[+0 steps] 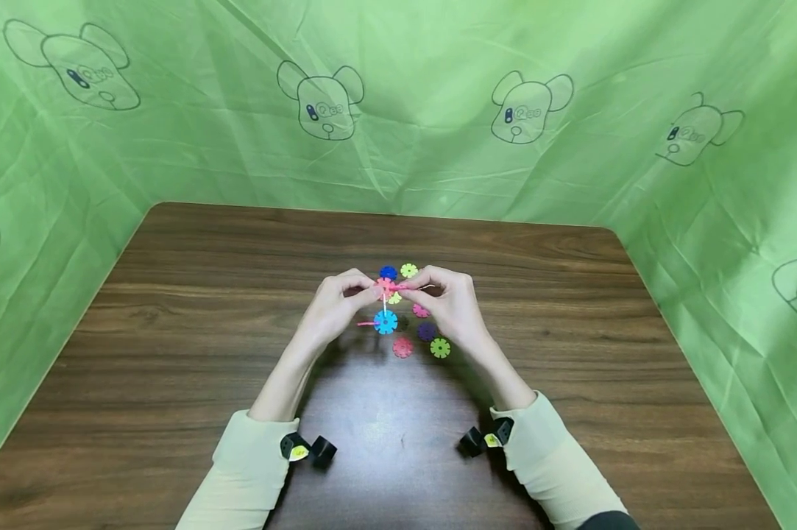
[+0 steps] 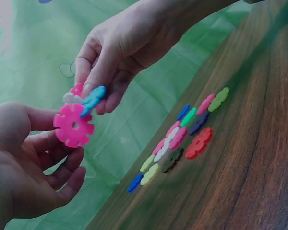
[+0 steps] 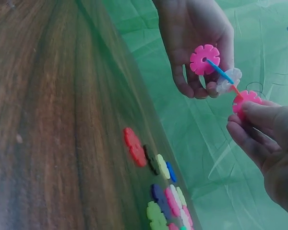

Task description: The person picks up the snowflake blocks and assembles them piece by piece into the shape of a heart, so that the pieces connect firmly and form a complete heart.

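Note:
Both hands hold one small chain of notched plastic snowflake discs above the table. My left hand (image 1: 332,305) pinches it at a coral disc (image 1: 385,285) on the left side. From the other side, the thumb and fingers of my right hand (image 1: 452,300) pinch a pink disc (image 3: 245,101). A blue disc (image 1: 385,322) hangs nearer to me, slotted between a white disc (image 3: 229,80) and another pink disc (image 2: 74,125). The left fingertips are partly hidden behind the discs in the left wrist view.
Several loose discs lie flat on the wooden table (image 1: 206,353) under and beside the hands, among them a red one (image 1: 402,347), a lime one (image 1: 440,348) and a dark purple one (image 1: 427,331). A green cloth (image 1: 431,177) stands around the table's far and side edges.

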`<control>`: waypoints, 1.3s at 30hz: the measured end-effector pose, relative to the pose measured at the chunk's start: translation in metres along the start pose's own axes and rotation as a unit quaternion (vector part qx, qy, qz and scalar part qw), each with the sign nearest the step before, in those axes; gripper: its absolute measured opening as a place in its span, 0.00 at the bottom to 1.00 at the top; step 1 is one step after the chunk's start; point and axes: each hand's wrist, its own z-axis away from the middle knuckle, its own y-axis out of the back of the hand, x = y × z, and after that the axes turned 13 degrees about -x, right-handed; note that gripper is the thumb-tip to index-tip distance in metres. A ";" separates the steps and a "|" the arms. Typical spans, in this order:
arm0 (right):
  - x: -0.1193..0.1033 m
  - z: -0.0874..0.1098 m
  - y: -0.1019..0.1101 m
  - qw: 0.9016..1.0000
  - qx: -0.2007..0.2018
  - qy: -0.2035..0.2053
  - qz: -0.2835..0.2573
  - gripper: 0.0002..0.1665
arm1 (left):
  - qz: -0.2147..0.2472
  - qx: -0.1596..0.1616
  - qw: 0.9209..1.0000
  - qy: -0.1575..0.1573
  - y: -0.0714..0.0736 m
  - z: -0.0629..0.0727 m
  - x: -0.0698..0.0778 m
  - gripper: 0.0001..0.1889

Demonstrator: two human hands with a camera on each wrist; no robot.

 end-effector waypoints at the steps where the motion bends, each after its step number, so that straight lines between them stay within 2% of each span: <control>1: -0.001 0.000 0.000 1.000 -0.001 -0.005 -0.005 0.03 | 0.001 -0.001 1.000 0.006 0.000 0.000 0.000 0.10; 4: 0.000 -0.002 0.000 1.000 -0.006 -0.015 -0.019 0.03 | 0.001 -0.003 1.000 0.021 0.001 0.001 0.001 0.11; 6: 0.000 -0.002 0.001 0.999 -0.011 -0.021 -0.026 0.03 | 0.009 -0.004 1.000 0.021 0.003 0.001 0.001 0.11; 10: 0.000 -0.004 0.002 0.999 -0.032 -0.025 -0.029 0.03 | 0.043 -0.003 0.999 -0.001 0.003 0.002 -0.001 0.12; 15: -0.003 -0.008 0.003 0.998 -0.066 -0.021 -0.012 0.04 | 0.046 -0.002 0.999 -0.014 0.002 0.002 -0.001 0.11; 19: -0.004 -0.013 0.004 0.996 -0.086 -0.013 0.010 0.05 | 0.056 0.015 0.998 -0.006 0.002 0.003 -0.001 0.09; 23: -0.005 -0.019 0.008 0.995 -0.101 -0.008 0.007 0.08 | 0.077 0.034 0.996 -0.005 0.005 0.003 0.000 0.09; 29: 0.006 -0.030 0.012 0.992 -0.117 -0.032 0.023 0.09 | 0.104 0.063 0.992 -0.009 0.015 0.005 -0.001 0.09; 33: 0.021 -0.038 0.009 0.983 -0.164 -0.057 0.064 0.11 | 0.115 0.079 0.990 -0.004 0.021 0.005 -0.002 0.09; 39: 0.038 -0.046 0.003 0.951 -0.242 -0.077 0.177 0.19 | 0.121 0.085 0.989 0.001 0.023 0.003 -0.004 0.10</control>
